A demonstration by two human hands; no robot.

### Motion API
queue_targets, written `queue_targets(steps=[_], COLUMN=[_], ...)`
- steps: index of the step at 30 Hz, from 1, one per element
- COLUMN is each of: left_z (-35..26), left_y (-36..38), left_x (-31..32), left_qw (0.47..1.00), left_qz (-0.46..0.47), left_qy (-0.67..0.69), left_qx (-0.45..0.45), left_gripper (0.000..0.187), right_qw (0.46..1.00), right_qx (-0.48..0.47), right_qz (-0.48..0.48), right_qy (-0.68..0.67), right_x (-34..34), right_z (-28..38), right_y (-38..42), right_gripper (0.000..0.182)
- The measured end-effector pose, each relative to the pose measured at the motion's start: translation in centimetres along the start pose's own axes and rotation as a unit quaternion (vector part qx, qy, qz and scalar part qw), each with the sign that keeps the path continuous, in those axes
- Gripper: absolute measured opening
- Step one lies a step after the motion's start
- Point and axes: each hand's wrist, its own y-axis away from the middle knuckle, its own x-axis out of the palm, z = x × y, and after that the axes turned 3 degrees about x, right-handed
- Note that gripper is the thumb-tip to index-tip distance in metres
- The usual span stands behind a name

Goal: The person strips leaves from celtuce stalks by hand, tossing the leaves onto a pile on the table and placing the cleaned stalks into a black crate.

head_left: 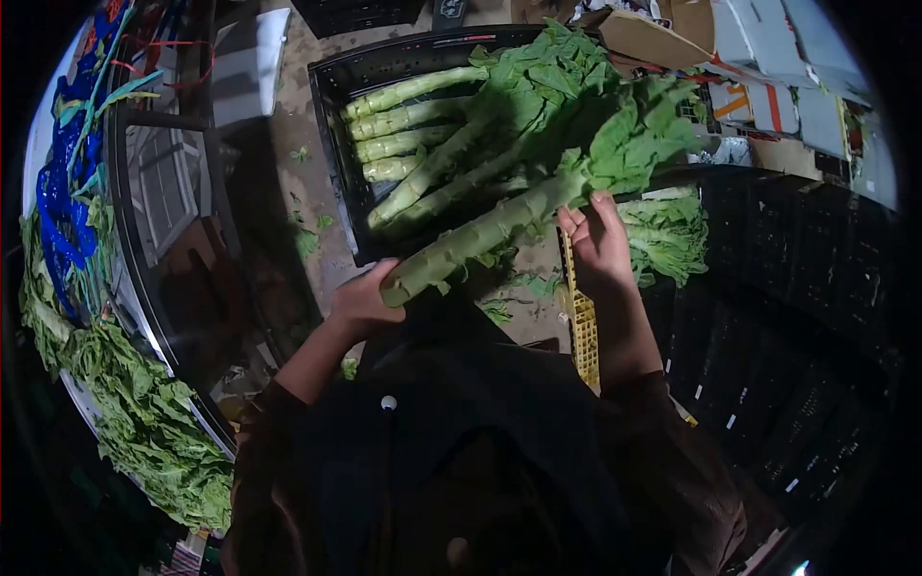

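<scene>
A long celtuce stalk (480, 235) with a leafy top slants across the front of me, cut end at lower left. My left hand (362, 302) is closed around its thick cut end. Near the leaves, my right hand (600, 245) has its fingers curled at the stem's underside, gripping it. Behind the stalk stands a black crate (336, 154) in which several celtuce stalks (403, 130) lie side by side, leaves toward the right. The held stalk hides part of the crate's front edge.
A yellow plastic crate (584, 336) stands beside my right forearm, near more celtuce leaves (667, 240). Black crates (768, 317) line the right. Leaves (144, 422) are heaped at left, below blue plastic (67, 182). A cardboard box (663, 38) sits at the back; scraps litter the floor (307, 192).
</scene>
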Motion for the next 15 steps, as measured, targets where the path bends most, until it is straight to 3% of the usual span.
queue_targets(steps=[2,5,6,7,8,9,10,11,13,15], left_z=[0.4,2.2,2.1,2.4,2.9,3.5,4.0,4.6,4.2,5.2], left_y=[-1.1,-3.2,-3.9,-4.8,-5.8,-6.8,-7.5,-8.0,-8.7,-8.6], left_x=[-0.7,-0.3,-0.4,-0.4,-0.5,-0.6,-0.4,-0.2,-1.0,0.3], left_qw=[0.983,0.979,0.976,0.975,0.954,0.924,0.954,0.952,0.965,0.957], left_qz=[0.071,0.046,0.019,0.015,0.032,0.050,0.004,0.002,0.052,0.040], left_qy=[0.163,0.198,0.214,0.219,0.285,0.349,0.281,0.285,0.206,0.247], left_qx=[-0.031,-0.017,-0.026,-0.027,-0.088,-0.149,-0.107,-0.108,-0.157,-0.147], left_gripper=[0.054,0.055,0.056,0.056,0.056,0.057,0.059,0.059,0.059,0.057], right_qw=[0.999,0.990,0.989,0.988,0.925,0.807,0.642,0.640,0.269,0.242], right_qx=[0.005,-0.008,-0.006,-0.005,-0.098,-0.185,-0.263,-0.263,-0.397,-0.440], right_qz=[0.003,0.121,0.003,0.005,0.020,0.035,0.049,0.052,0.110,0.169], right_qy=[0.037,0.070,0.147,0.152,0.367,0.559,0.718,0.720,0.871,0.848], right_x=[0.8,0.8,3.2,3.6,3.7,4.1,4.4,4.5,6.0,7.0], right_z=[-0.1,-1.4,-1.8,-2.4,-3.1,-3.7,-4.3,-5.0,-6.1,-7.0], right_y=[-3.1,-8.5,-8.8,-9.8,-11.0,-12.0,-12.7,-13.3,-13.4,-13.9], right_gripper=[0.056,0.067,0.068,0.068,0.069,0.071,0.072,0.072,0.076,0.070])
